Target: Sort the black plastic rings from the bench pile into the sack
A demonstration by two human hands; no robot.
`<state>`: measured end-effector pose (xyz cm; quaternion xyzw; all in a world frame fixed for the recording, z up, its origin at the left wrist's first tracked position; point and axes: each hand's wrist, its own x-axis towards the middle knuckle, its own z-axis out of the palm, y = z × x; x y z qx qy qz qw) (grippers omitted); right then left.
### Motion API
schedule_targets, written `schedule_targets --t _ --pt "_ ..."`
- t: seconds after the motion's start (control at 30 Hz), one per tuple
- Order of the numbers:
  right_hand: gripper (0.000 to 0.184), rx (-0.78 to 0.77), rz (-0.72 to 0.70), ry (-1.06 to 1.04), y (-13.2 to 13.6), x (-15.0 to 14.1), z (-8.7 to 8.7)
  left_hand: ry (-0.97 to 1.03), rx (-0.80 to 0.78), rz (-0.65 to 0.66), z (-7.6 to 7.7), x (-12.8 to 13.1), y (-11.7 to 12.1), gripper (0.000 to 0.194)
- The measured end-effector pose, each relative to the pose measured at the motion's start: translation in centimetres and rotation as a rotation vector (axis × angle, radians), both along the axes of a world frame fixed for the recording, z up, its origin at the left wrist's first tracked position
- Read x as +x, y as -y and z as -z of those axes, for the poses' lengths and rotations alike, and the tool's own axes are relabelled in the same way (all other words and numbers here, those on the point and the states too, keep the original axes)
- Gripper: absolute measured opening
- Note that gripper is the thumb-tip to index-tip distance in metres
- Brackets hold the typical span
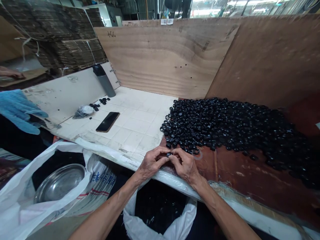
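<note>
Pinching: left hand (pixel 151 163) and right hand (pixel 184 164) together, clamped on a small black ring (pixel 169 154)
Beside: heap of black rings (pixel 225 128)
Around: smartphone (pixel 107 121), grey bottle (pixel 103 80), tiled bench (pixel 135 130)
Below: white woven sack (pixel 131 213)

The tiled counter (pixel 135 123) leaves free room ahead of the left hand (pixel 152 163), as far as the phone (pixel 107 122). The heap of black rings (pixel 225 126) blocks the way beyond the right hand (pixel 185 165). The plywood board (pixel 160 56) closes off the back, the grey bottle (pixel 104 81) stands far left, and the white sack (pixel 131 213) gapes below the counter edge.
</note>
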<state>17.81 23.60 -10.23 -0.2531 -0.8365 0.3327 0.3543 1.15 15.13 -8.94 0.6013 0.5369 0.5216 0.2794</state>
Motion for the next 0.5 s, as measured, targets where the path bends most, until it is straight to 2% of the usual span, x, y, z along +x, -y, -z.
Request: schedule_targets --t 0.13,0.2,0.27,0.4,0.5 --pt "0.014 0.072 -0.042 -0.082 -0.18 -0.02 0.12 0.019 -0.029 -0.007 -0.16 -0.02 0.06 0.02" --pt "0.02 0.099 -0.042 -0.062 -0.24 -0.08 0.19 0.004 -0.03 -0.016 -0.15 -0.03 0.06 0.02" --pt "0.022 0.086 -0.028 -0.04 -0.22 -0.09 0.21 0.013 -0.034 -0.018 -0.17 0.01 0.07 0.02" --pt "0.015 0.073 -0.023 -0.046 -0.07 0.03 0.03 0.049 -0.05 -0.026 -0.35 0.13 0.12 0.02" --pt "0.029 0.097 -0.006 0.007 0.0 0.13 -0.16 0.054 -0.07 -0.031 -0.34 0.13 0.14 0.02"
